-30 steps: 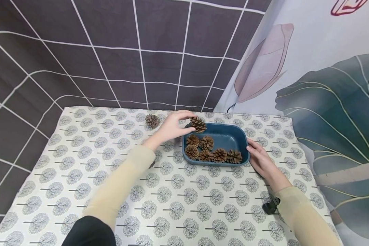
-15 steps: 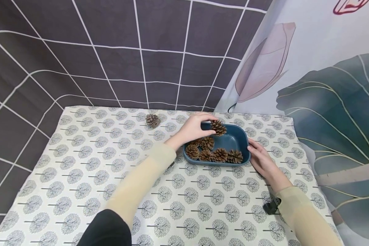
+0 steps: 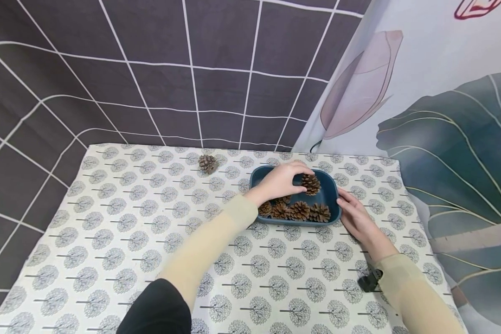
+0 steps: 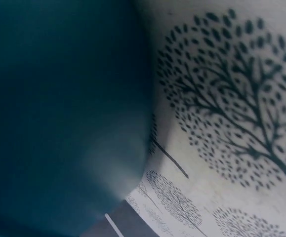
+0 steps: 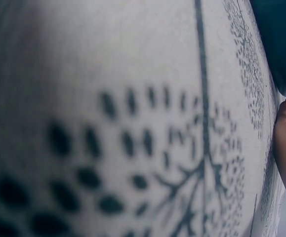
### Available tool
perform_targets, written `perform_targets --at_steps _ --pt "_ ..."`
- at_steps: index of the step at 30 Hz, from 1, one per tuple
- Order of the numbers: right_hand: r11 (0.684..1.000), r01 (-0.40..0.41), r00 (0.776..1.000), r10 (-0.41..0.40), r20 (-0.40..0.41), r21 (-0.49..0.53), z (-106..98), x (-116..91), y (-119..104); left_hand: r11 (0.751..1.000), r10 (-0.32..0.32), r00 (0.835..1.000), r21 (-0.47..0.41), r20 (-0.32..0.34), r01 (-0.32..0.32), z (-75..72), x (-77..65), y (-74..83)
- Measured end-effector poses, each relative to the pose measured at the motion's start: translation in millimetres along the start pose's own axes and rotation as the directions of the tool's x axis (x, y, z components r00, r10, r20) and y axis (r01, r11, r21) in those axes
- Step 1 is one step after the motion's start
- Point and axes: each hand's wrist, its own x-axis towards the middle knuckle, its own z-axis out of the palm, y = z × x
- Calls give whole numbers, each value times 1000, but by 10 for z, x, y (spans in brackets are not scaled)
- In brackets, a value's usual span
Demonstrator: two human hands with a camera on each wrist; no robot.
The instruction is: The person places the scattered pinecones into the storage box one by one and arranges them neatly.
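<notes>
My left hand [image 3: 280, 181] pinches a brown pine cone [image 3: 310, 184] between thumb and fingers, over the right half of a blue oblong tub [image 3: 330, 185]. Along the tub's near side lie several more pine cones [image 3: 299, 211], some partly covered by the left hand. My right hand [image 3: 356, 218] rests its fingertips at the rim of the tub's right end; its fingers look fairly straight. In the left wrist view, the tub's wall [image 4: 68, 118] fills the left half, and the left hand is hidden. In the right wrist view, part of the right hand shows beside the tub.
One loose pine cone [image 3: 208, 164] lies on the tree-patterned tablecloth [image 3: 150, 213], left of the tub near the back edge. Behind the table hangs a dark cloth with a white grid [image 3: 158, 83]. A floral-printed curtain [image 3: 442, 153] stands at the right.
The left hand has carried its pine cone rightward, from the tub's back left corner to over its right half, and slightly nearer. The right hand stays at the tub's right end.
</notes>
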Motion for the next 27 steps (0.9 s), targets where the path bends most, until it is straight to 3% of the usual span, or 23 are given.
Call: perform_targets --at_steps 14,19,27 --pt "1000 10 1000 -10 -3 -2 -22 -1 13 991 -45 991 128 126 28 91 36 -55" --pt "1000 15 1000 -15 6 -1 -24 -5 12 991 -77 987 122 139 60 103 27 -87" --pt "1000 6 1000 -6 -5 -5 -6 -8 6 992 -71 984 113 162 54 122 12 -87"
